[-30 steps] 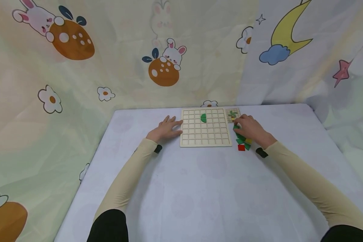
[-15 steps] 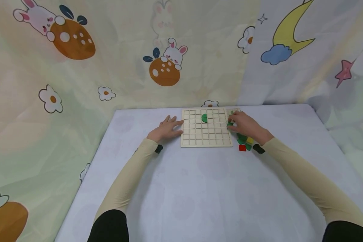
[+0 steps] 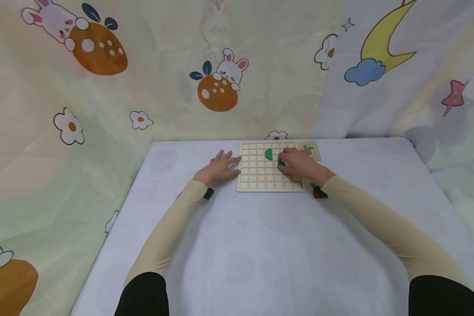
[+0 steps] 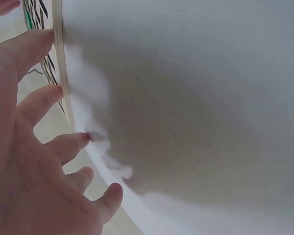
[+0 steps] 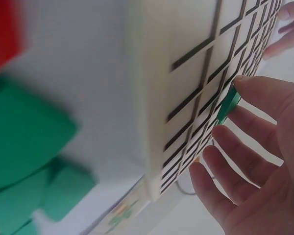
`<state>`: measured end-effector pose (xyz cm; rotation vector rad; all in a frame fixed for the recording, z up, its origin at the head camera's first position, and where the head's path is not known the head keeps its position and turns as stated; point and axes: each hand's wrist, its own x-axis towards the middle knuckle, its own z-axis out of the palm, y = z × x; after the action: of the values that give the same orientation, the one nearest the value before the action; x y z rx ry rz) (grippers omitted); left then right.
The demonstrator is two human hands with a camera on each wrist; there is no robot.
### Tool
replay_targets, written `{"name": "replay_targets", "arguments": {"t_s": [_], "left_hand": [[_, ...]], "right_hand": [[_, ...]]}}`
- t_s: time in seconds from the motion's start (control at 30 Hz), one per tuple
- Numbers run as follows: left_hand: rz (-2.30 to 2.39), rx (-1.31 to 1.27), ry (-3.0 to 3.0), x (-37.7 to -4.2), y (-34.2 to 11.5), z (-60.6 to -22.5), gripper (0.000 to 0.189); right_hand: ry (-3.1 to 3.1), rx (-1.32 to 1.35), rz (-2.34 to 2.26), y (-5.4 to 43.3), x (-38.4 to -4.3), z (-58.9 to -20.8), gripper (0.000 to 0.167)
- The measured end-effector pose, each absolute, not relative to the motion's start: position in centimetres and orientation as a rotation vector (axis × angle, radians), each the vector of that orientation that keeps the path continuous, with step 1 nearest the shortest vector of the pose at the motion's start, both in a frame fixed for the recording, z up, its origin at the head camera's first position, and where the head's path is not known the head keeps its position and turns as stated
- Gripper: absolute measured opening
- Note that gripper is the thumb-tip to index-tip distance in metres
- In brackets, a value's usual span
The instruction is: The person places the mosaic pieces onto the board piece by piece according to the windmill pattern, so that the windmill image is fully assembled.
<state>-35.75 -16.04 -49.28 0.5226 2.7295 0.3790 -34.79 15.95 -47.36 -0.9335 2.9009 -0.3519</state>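
Note:
A pale wooden grid board (image 3: 256, 179) lies flat toward the far edge of the table. Two green pieces, together shaped like a half disc (image 3: 268, 154), sit in its upper cells. My left hand (image 3: 218, 169) is spread, with thumb and a fingertip touching the board's left edge; the left wrist view shows the fingers straight. Over the board's right half, my right hand (image 3: 303, 166) pinches a small green tile (image 5: 229, 104) between thumb and finger. Whether this tile touches the board is unclear.
Right of the board lies a small pattern card (image 3: 314, 151) with a green plant-like picture. Loose green tiles (image 5: 29, 127) and a red tile (image 5: 2, 32) lie beside the board's right edge, partly hidden under the right wrist in the head view. A printed cloth hangs behind the table.
My right hand has carried a green tile leftward from the loose pile, past the card, to above the board. My left hand stays at the board's left edge.

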Motion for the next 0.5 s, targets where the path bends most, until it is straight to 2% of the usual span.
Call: {"name": "replay_targets", "arguments": {"t_s": [0.5], "left_hand": [[0.341, 0.530, 2.732, -35.8, -16.0, -49.5, 0.067]], "right_hand": [[2.969, -1.083, -0.250, 12.8, -35.4, -48.1, 0.025]]}}
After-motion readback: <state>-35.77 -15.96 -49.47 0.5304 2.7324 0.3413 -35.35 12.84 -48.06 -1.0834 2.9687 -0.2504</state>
